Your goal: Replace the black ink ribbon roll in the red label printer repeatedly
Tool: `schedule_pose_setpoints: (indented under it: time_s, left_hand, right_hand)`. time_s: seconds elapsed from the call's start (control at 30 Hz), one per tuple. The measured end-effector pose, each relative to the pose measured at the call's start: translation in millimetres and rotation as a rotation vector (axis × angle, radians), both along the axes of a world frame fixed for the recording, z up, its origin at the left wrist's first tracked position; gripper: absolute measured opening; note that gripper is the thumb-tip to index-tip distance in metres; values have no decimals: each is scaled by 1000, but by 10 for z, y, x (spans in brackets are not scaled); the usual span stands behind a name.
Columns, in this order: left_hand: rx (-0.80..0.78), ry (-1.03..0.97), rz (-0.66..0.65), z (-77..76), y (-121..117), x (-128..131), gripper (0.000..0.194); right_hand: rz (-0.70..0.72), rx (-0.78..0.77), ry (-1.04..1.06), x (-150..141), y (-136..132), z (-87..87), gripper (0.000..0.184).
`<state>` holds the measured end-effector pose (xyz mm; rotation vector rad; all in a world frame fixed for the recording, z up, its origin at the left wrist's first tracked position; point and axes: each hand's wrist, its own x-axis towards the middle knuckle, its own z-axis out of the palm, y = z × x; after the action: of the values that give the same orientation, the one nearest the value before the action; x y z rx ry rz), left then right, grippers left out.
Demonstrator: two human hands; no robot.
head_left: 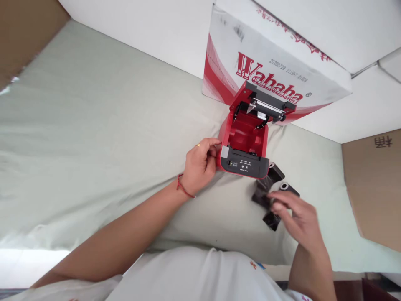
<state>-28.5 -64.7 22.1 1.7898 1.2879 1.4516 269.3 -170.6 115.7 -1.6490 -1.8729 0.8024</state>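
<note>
A red and black label printer (pixel 246 166) stands on the cloth with its lid (pixel 266 106) raised, and its red inner bay holds no roll. My left hand (pixel 201 162) rests against the printer's left side, fingers curled and touching the casing near the front corner. To the right of the printer, my right hand (pixel 296 215) pinches a dark, shiny black ribbon (pixel 262 195), slightly blurred by motion. Beside it lie two black ribbon rolls with pale cores: an upper roll (pixel 276 172) and a lower roll (pixel 290 189), partly behind my hand.
A white and red Wahaha carton (pixel 269 50) stands right behind the printer, close to the raised lid. Brown cardboard (pixel 374 184) borders the right side, with more cardboard (pixel 28 33) at the far left. Pale green cloth (pixel 94 138) covers the surface in wrinkles.
</note>
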Motion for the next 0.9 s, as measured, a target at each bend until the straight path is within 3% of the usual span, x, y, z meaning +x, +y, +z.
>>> schedule_pose_setpoints:
  time_s: [0.07,0.1,0.23,0.27,0.33,0.47,0.63,0.73,0.83,0.9]
  left_hand:
    - [-1,-2,1,1,2,-4,52]
    - [4,-4,3,0,4,-4,52]
    - [21,-9,2,-7,13,0,53]
    - [18,-10,1,-8,15,1,53]
    - [10,-12,-1,-9,16,2,52]
    - [-10,-18,-6,-17,12,0,50]
    - [-30,-45,-9,-25,5,1,49]
    - [-45,-37,-7,-19,2,1,47]
    - [-46,-41,-10,-17,2,0,44]
    - [-50,-44,-10,-18,2,-1,43]
  right_hand:
    - [212,-179,-54,93,-98,-28,22]
    - [191,-197,-66,160,-123,-53,24]
    - [-365,31,-226,519,-128,-203,36]
    - [-454,61,-301,612,-116,-234,45]
    - [-488,22,-433,771,-93,-275,61]
    - [-369,-105,-464,925,-95,-301,62]
    - [-130,-67,-423,873,-79,-222,47]
    - [107,-163,-404,746,-12,73,32]
    - [431,-283,-334,558,95,529,28]
    - [562,-197,-303,404,210,795,36]
